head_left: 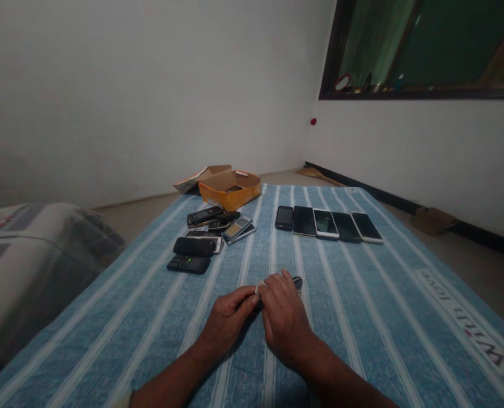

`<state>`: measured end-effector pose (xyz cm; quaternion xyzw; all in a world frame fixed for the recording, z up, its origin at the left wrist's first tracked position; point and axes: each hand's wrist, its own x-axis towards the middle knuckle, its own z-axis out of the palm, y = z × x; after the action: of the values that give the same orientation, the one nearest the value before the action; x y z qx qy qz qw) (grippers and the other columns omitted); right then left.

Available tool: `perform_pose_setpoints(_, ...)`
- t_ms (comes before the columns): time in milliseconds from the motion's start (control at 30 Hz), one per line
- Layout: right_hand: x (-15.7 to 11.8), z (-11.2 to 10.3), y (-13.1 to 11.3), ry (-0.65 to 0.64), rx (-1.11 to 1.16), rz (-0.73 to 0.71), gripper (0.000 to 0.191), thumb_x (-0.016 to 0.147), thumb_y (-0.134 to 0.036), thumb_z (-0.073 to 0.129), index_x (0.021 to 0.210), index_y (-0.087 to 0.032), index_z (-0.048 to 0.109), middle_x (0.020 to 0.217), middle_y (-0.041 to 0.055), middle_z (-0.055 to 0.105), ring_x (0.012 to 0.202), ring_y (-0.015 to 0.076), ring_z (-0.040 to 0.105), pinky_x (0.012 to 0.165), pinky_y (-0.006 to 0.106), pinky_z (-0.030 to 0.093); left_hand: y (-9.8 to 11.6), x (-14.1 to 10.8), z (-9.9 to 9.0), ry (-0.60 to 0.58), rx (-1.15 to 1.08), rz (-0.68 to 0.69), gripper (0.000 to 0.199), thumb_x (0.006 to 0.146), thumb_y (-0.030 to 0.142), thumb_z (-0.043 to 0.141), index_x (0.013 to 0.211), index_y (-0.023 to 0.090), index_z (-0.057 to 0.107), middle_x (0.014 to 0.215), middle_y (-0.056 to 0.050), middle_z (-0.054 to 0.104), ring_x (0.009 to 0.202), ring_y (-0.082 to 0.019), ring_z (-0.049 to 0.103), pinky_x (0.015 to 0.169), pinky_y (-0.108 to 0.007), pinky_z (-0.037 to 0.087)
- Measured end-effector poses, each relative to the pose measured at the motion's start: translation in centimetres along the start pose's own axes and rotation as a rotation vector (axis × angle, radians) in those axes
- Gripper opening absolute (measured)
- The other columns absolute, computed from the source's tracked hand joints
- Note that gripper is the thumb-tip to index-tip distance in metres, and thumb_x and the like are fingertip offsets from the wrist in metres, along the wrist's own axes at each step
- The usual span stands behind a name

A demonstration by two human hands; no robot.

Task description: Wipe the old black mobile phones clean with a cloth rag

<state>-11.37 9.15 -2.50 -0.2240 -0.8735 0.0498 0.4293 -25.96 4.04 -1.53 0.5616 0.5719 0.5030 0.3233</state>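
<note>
My left hand [231, 313] is closed in a pinch, its fingertips meeting those of my right hand. A small pale bit [259, 288] shows where the fingers meet, too small to name. My right hand [286, 317] curls over the striped cloth, fingers bent and its palm hidden. Past its fingers pokes the end of a dark, shiny object [297, 281], mostly covered by the hand. To the left lies a loose pile of keypad phones [236, 228] and other phones. Farther right, several smartphones [326, 222] lie side by side in a row.
A blue and white striped cloth [149, 340] covers the table. At its far edge stands an open orange cardboard box [230, 197] with its lid beside it. A draped piece of furniture [34, 272] is at the left, and a window [430, 51] is at upper right.
</note>
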Motion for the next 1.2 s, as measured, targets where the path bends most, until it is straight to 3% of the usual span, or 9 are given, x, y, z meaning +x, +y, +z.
perform_pose_setpoints(367,-0.7,-0.3,0.5,-0.037,0.077,-0.049,0.04,0.08,-0.003,0.036,0.112,-0.013,0.056,0.102,0.0117,0.063,0.11,0.0249,0.054,0.111,0.057,0.031,-0.4,-0.8,0.0,-0.013,-0.015,0.015,0.028,0.09,0.033,0.057,0.105,0.017,0.074,0.092,-0.007,0.075,0.087,-0.021,0.067,0.083,-0.031,0.052)
perform_pose_setpoints(567,-1.2,-0.3,1.3,-0.046,0.005,-0.115,0.038,0.083,-0.002,0.039,0.114,-0.017,0.056,0.108,0.0086,0.065,0.113,0.0247,0.055,0.111,0.056,0.026,-0.6,-1.1,0.3,-0.017,-0.022,0.036,0.03,0.09,0.036,0.056,0.101,0.015,0.074,0.087,-0.006,0.073,0.083,-0.02,0.064,0.081,-0.03,0.05)
perform_pose_setpoints(667,-1.5,0.1,1.1,0.0,-0.079,-0.077,0.036,0.084,-0.002,0.04,0.112,-0.016,0.058,0.111,0.0101,0.066,0.117,0.0282,0.054,0.111,0.056,0.025,-0.9,-1.2,0.5,-0.003,-0.026,0.038,0.033,0.09,0.041,0.056,0.096,0.014,0.074,0.083,-0.005,0.071,0.079,-0.019,0.062,0.077,-0.03,0.049)
perform_pose_setpoints(900,-2.0,1.3,0.4,0.062,-0.24,-0.101,0.032,0.087,-0.004,0.039,0.109,-0.012,0.061,0.113,0.0152,0.068,0.117,0.0347,0.054,0.106,0.06,0.029,-1.2,-1.1,0.7,0.01,-0.096,0.035,0.033,0.089,0.04,0.057,0.098,0.013,0.074,0.083,-0.006,0.07,0.076,-0.018,0.06,0.077,-0.03,0.048)
perform_pose_setpoints(1067,-2.2,1.5,0.6,0.104,-0.261,-0.162,0.033,0.089,-0.003,0.035,0.112,-0.01,0.058,0.108,0.0165,0.065,0.112,0.0311,0.054,0.102,0.055,0.038,-1.4,-1.0,0.9,-0.001,-0.099,0.064,0.033,0.088,0.04,0.057,0.092,0.012,0.074,0.076,-0.004,0.067,0.073,-0.017,0.058,0.072,-0.028,0.046)
perform_pose_setpoints(1200,-2.1,1.4,0.7,0.05,-0.163,-0.128,0.029,0.092,-0.006,0.035,0.109,-0.012,0.057,0.1,0.0131,0.062,0.103,0.0269,0.056,0.103,0.056,0.038,-1.7,-1.0,1.1,-0.002,-0.111,0.053,0.034,0.086,0.043,0.058,0.086,0.012,0.073,0.064,0.0,0.059,0.061,-0.014,0.052,0.063,-0.025,0.044)
